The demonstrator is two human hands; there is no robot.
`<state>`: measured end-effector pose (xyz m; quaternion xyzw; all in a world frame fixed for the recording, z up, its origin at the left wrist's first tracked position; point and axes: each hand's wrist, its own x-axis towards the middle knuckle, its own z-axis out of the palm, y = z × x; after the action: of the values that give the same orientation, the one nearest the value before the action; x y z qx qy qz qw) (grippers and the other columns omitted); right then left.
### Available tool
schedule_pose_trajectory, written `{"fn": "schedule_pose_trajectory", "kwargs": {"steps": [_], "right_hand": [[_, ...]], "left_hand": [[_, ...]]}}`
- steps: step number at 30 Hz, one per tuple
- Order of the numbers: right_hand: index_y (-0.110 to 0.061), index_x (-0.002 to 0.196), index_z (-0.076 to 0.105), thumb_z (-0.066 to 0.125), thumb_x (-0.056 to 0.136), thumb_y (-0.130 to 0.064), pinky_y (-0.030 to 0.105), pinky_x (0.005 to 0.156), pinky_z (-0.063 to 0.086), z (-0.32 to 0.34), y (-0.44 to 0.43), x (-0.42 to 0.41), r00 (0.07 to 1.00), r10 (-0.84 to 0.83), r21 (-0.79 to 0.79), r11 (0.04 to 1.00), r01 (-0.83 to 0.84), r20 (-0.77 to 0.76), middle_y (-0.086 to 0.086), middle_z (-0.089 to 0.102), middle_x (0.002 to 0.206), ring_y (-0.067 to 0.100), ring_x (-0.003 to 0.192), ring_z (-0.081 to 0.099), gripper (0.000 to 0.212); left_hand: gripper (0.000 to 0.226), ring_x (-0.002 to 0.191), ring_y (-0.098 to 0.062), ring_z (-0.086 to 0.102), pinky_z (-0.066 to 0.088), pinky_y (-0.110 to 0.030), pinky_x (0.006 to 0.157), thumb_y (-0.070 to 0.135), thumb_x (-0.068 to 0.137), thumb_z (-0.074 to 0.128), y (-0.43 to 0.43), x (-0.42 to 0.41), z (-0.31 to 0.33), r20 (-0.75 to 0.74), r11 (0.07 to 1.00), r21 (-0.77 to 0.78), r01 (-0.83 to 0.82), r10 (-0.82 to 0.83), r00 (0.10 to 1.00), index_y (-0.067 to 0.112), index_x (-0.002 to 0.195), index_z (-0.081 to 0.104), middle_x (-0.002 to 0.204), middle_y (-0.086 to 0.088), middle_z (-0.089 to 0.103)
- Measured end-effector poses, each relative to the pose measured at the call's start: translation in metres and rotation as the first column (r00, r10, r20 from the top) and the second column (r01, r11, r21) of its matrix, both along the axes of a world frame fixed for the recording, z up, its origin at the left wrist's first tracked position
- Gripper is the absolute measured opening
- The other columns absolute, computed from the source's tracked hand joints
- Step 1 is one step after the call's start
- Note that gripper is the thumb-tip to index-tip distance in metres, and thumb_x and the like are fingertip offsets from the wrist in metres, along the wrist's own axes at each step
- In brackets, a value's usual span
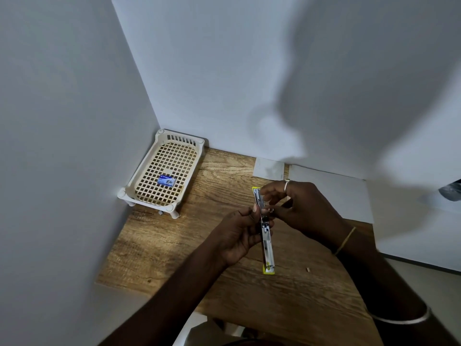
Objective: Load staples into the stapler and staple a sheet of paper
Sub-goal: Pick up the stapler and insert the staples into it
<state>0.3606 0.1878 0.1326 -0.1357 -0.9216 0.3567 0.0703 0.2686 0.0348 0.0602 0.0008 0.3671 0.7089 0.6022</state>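
A yellow stapler is swung fully open into one long strip, its metal channel facing up, held above the wooden table. My left hand grips its middle from the left. My right hand pinches at the far half of the channel with thumb and fingers; what is between the fingertips is too small to tell. A small blue staple box lies in the cream plastic basket. A white sheet of paper lies at the table's back right, partly under my right hand.
The basket stands in the back left corner against white walls. A smaller pale paper piece lies by the back wall. A tiny light scrap rests on the wood right of the stapler. The table's front edge curves on the right.
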Motion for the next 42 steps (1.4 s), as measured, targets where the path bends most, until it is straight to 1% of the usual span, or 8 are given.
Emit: {"fn": "schedule_pose_trajectory", "kwargs": {"steps": [7, 15, 19, 22, 25, 32, 37, 42], "right_hand": [[-0.025, 0.109, 0.073, 0.083, 0.082, -0.021, 0.007, 0.070, 0.051, -0.010, 0.014, -0.002, 0.979, -0.003, -0.008, 1.000, 0.004, 0.203, -0.009, 0.074, 0.095, -0.001, 0.081, 0.070, 0.028], [-0.029, 0.108, 0.074, 0.070, 0.093, -0.010, 0.031, 0.078, 0.062, -0.029, 0.012, 0.006, 0.962, -0.053, -0.058, 0.996, 0.071, 0.268, -0.011, 0.073, 0.099, 0.000, 0.080, 0.070, 0.025], [-0.023, 0.110, 0.072, 0.059, 0.102, -0.014, 0.040, 0.079, 0.064, -0.031, 0.015, 0.009, 0.975, -0.108, -0.238, 0.959, 0.154, 0.196, -0.005, 0.073, 0.100, 0.009, 0.085, 0.075, 0.018], [-0.027, 0.108, 0.077, 0.070, 0.095, -0.026, 0.041, 0.082, 0.063, -0.026, 0.012, 0.013, 0.984, -0.160, -0.403, 0.898, 0.179, 0.080, -0.006, 0.077, 0.103, 0.012, 0.092, 0.075, 0.014], [-0.027, 0.099, 0.080, 0.082, 0.081, -0.032, 0.037, 0.082, 0.059, -0.025, 0.006, 0.016, 0.987, -0.162, -0.317, 0.935, 0.158, 0.013, -0.011, 0.078, 0.097, 0.006, 0.091, 0.074, 0.018], [-0.026, 0.083, 0.078, 0.082, 0.083, -0.035, 0.031, 0.066, 0.057, -0.022, 0.000, 0.007, 0.976, -0.205, -0.247, 0.952, 0.182, -0.071, -0.008, 0.073, 0.080, 0.008, 0.072, 0.072, 0.009], [-0.025, 0.088, 0.074, 0.085, 0.081, -0.036, 0.025, 0.055, 0.054, -0.028, 0.002, 0.005, 0.962, -0.271, -0.469, 0.853, 0.228, -0.026, -0.001, 0.076, 0.083, 0.017, 0.065, 0.073, 0.017], [-0.018, 0.114, 0.075, 0.076, 0.087, -0.032, 0.030, 0.072, 0.059, -0.033, -0.001, 0.001, 0.970, -0.236, -0.764, 0.614, 0.198, 0.062, 0.008, 0.078, 0.100, 0.019, 0.085, 0.074, 0.030]], "left_hand": [[0.022, 0.071, -0.014, 0.073, 0.062, -0.024, 0.065, 0.014, 0.103, 0.050, 0.002, 0.016, -0.004, 0.173, 0.993, -0.114, -0.018, 0.038, 0.984, -0.001, 0.112, 0.065, 0.084, -0.010, 0.074], [0.023, 0.073, -0.016, 0.072, 0.061, -0.024, 0.061, 0.014, 0.102, 0.054, 0.001, 0.021, -0.001, 0.235, 0.989, -0.148, -0.027, 0.061, 0.970, -0.003, 0.112, 0.065, 0.088, -0.012, 0.072], [0.023, 0.075, -0.017, 0.072, 0.062, -0.025, 0.064, 0.016, 0.101, 0.055, 0.004, 0.019, 0.000, 0.220, 0.986, -0.158, -0.048, 0.083, 0.972, -0.003, 0.111, 0.065, 0.091, -0.013, 0.071], [0.025, 0.076, -0.016, 0.072, 0.063, -0.026, 0.068, 0.019, 0.094, 0.061, 0.007, 0.013, 0.001, 0.205, 0.989, -0.132, -0.065, 0.092, 0.974, -0.001, 0.108, 0.066, 0.090, -0.012, 0.072], [0.026, 0.072, -0.014, 0.072, 0.062, -0.026, 0.065, 0.019, 0.088, 0.064, 0.010, 0.008, 0.003, 0.195, 0.992, -0.100, -0.078, 0.096, 0.976, 0.002, 0.107, 0.067, 0.084, -0.008, 0.072], [0.031, 0.074, -0.014, 0.074, 0.063, -0.028, 0.068, 0.023, 0.084, 0.066, 0.016, 0.003, 0.008, 0.080, 0.997, -0.055, -0.063, 0.067, 0.995, 0.006, 0.109, 0.067, 0.082, -0.006, 0.074], [0.016, 0.080, -0.017, 0.075, 0.063, -0.030, 0.067, 0.018, 0.090, 0.065, 0.015, 0.000, 0.004, 0.046, 0.998, -0.039, -0.050, 0.052, 0.998, 0.011, 0.098, 0.077, 0.088, -0.007, 0.077], [0.015, 0.083, -0.018, 0.076, 0.062, -0.031, 0.067, 0.018, 0.086, 0.069, 0.015, -0.002, 0.005, 0.006, 1.000, -0.009, -0.028, 0.028, 1.000, 0.013, 0.095, 0.080, 0.090, -0.007, 0.077]]}}
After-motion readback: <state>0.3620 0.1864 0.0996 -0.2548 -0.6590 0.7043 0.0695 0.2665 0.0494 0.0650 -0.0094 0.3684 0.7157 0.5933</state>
